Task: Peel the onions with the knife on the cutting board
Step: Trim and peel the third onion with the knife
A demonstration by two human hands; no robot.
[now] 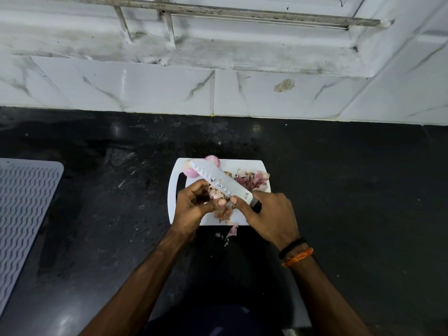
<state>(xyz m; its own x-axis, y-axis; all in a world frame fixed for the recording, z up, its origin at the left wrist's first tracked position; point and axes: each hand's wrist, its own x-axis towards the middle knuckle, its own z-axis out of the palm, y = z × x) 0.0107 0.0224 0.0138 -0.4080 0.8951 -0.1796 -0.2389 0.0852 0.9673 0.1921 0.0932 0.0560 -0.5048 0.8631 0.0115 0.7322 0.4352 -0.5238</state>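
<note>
Lying far left of the board (174, 190), on the dark tabletop (339, 190): a grey ribbed mat (26, 209). Sitting at the board's far left corner, touching its surface: a peeled onion (213, 162), partly hidden behind the blade tip.

Curling round a half-peeled onion (217, 194) just above the board's near left part: the left hand (191, 209), fingers (221, 202) clamped on the bulb, thumb pressing at its near side. Hanging loose under that onion: papery skin (224, 213), trailing to the board's near edge and past it onto the tabletop.

Crossing the board on a diagonal, long axis running from the far left corner down to the near right: the knife (218, 178), flat of the blade resting against the held onion. Gripping the dark handle over the board's near right edge: the right hand (269, 214), fingers wrapped tight, thumb (236, 201) pushing along the blade toward the left thumb, the two thumbs nearly touching.

Piling up at the board's far right corner: peeled scraps (252, 178).

Judging the next move: turning on the onion lying directly left of the right thumb, pinned under the blade; likely pinching skin between thumb and blade, pulling toward the near edge. Left hand nearer the onion, already holding it.
</note>
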